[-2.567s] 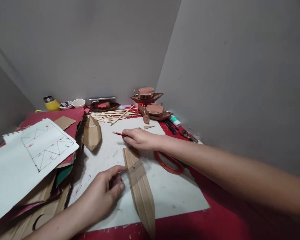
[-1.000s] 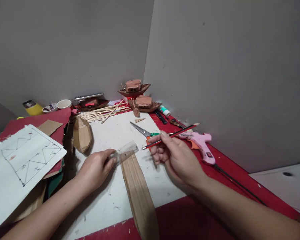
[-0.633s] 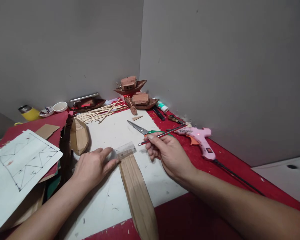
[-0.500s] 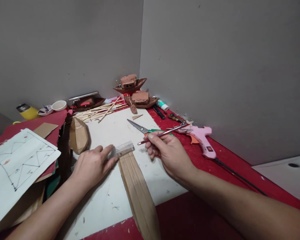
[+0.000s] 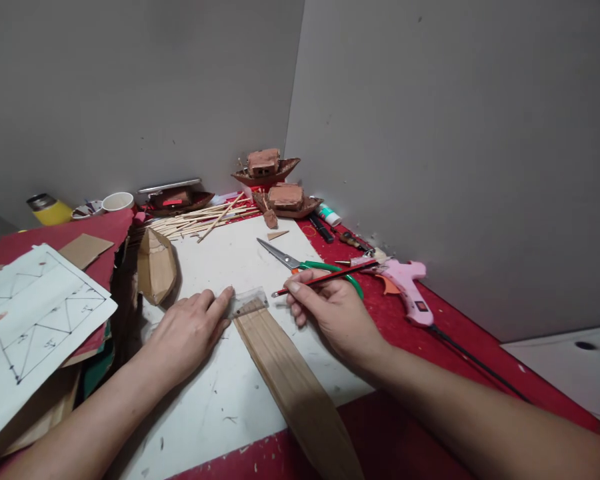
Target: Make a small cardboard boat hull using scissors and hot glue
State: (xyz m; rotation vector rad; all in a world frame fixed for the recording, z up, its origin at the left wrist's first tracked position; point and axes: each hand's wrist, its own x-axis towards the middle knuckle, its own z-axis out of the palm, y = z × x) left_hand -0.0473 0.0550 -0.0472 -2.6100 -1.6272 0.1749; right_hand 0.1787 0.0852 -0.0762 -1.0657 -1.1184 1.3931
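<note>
My left hand (image 5: 187, 337) holds the left end of a short clear ruler (image 5: 249, 302) between thumb and fingers. This ruler lies across the far end of a long brown strip with wood-like grain (image 5: 293, 377), which stretches toward me over the white board (image 5: 205, 407). To the right, my right hand (image 5: 337, 313) grips a dark red-and-black pencil (image 5: 353, 270) between thumb and fingers, its left end just beyond the ruler's right end. Green-handled scissors (image 5: 283, 255) lie partly behind the right hand, blades pointing away to the left.
A pink glue gun (image 5: 405, 280) with a black cord lies at right. Thin sticks (image 5: 195, 223), model boats (image 5: 285, 199) and a folded brown hull (image 5: 157, 270) stand farther back. A paper drawing (image 5: 45, 307) covers a stack at left. Grey walls rise behind.
The brown strip's near end has swung right. The ruler and left hand have shifted slightly. The pencil has turned a little in my right hand and its left end sits slightly lower.
</note>
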